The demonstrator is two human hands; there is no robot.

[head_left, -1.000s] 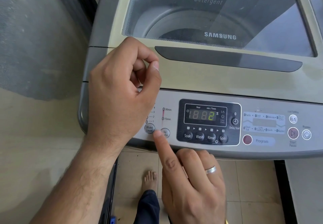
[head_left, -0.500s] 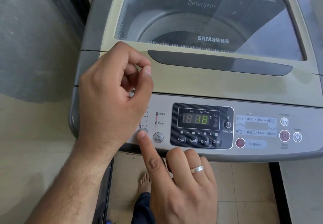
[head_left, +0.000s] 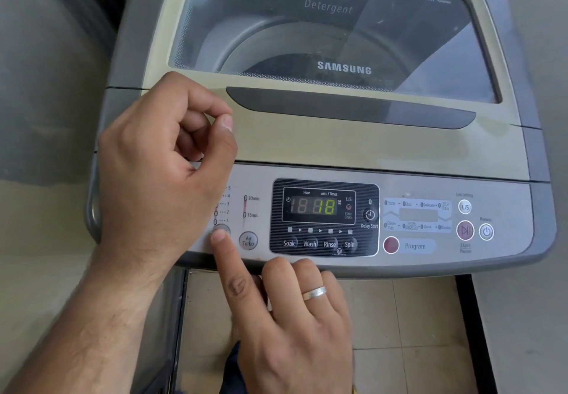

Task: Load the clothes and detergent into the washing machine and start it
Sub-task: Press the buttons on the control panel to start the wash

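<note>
Buttons on this washing machine [head_left: 353, 148] panel look like stiff little domes, so a light fingertip poke dead centre should do, no gripping needed. Right hand [head_left: 295, 326] has its index finger stretched onto the water level button [head_left: 222, 230], left of the display [head_left: 319, 206], other fingers curled, grasping nothing. Left hand [head_left: 163, 160] hangs loosely clenched and empty above that button, further left of the display. Lid [head_left: 332, 40] is closed; start/pause button [head_left: 465, 230] sits well right of the display.
</note>
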